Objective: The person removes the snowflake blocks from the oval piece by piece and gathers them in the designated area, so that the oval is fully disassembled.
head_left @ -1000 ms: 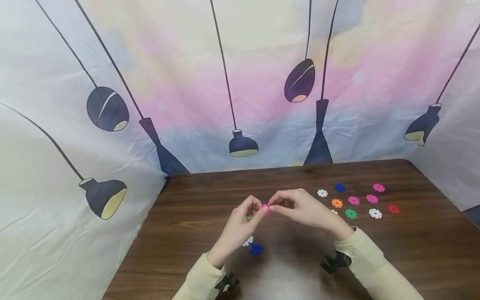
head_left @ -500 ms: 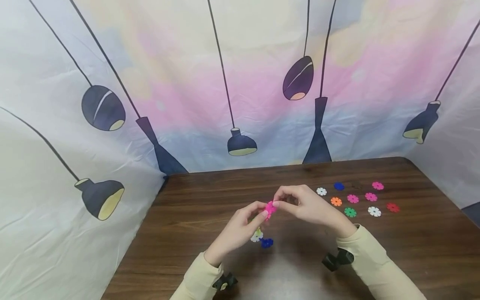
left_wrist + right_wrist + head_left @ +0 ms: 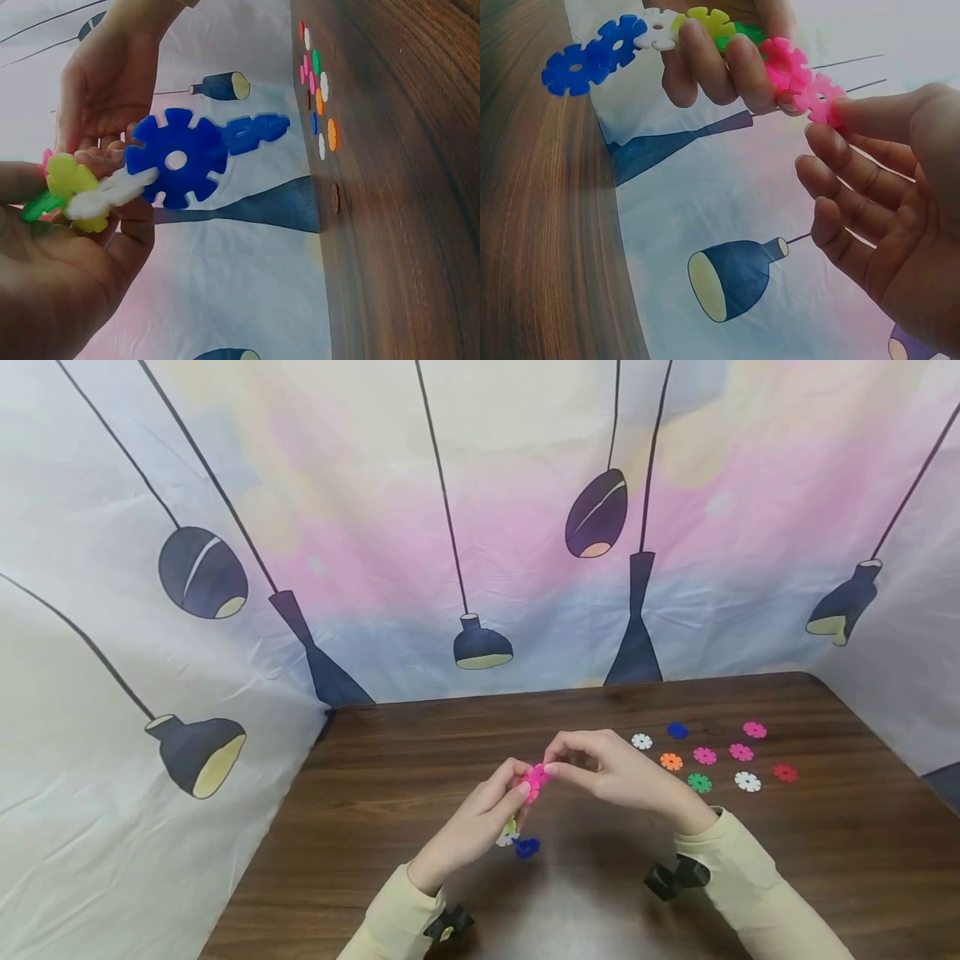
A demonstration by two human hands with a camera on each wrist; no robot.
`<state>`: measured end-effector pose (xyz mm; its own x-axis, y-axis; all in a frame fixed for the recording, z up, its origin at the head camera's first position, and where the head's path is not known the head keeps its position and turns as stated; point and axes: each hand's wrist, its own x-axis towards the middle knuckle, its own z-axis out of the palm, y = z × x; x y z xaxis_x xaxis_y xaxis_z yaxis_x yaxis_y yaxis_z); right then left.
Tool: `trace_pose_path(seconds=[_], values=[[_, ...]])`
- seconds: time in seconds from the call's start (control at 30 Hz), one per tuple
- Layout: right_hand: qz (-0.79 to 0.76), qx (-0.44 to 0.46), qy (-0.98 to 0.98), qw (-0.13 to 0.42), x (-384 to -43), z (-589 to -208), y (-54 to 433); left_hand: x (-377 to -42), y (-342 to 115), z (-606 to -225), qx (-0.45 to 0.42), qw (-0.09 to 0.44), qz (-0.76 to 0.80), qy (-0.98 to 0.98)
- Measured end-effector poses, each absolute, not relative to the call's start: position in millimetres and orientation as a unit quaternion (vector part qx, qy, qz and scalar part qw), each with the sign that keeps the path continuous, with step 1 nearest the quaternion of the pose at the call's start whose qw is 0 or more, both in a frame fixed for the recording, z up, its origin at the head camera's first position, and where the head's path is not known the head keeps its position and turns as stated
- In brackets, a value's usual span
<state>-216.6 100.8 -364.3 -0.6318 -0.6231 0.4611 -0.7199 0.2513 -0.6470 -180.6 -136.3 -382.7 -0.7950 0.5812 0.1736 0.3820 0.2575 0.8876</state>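
Note:
A chain of interlocking plastic snowflake discs hangs between both hands above the table. In the right wrist view it runs from blue discs (image 3: 575,68) through a white disc (image 3: 658,28), a yellow disc (image 3: 709,22) and a green disc (image 3: 742,36) to two joined pink discs. My left hand (image 3: 468,814) grips the chain near the green and inner pink disc (image 3: 784,64), its fingers covering part of them. Between thumb and index finger, my right hand (image 3: 615,772) pinches the end pink disc (image 3: 821,99); its other fingers are loosely bent.
Loose discs lie flat on the wooden table (image 3: 390,760) at the right, among them an orange disc (image 3: 671,762), a green disc (image 3: 700,782), a white disc (image 3: 747,782) and a red disc (image 3: 785,773). A printed cloth backdrop (image 3: 360,527) stands behind the table.
The pink discs, earlier mostly hidden between the fingertips, now show their faces. The fingertips have spread slightly apart, and the chain's blue end has shifted a little right and up.

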Motion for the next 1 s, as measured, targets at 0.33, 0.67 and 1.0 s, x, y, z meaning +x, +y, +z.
trace_pose_path(seconds=[0.33, 0.67, 1.0], values=[[0.442, 0.430, -0.786, 0.045, -216.1, -362.8, 102.8, -182.6, -137.2, -383.9, 0.323, 0.071, 0.522, 0.786], [0.439, 0.436, -0.784, 0.045, -218.8, -367.0, 106.4, -183.5, -136.9, -387.2, 0.319, 0.048, 0.530, 0.784], [0.436, 0.444, -0.781, 0.051, -220.1, -365.6, 107.2, -182.2, -133.6, -390.6, 0.295, 0.006, 0.527, 0.797]])
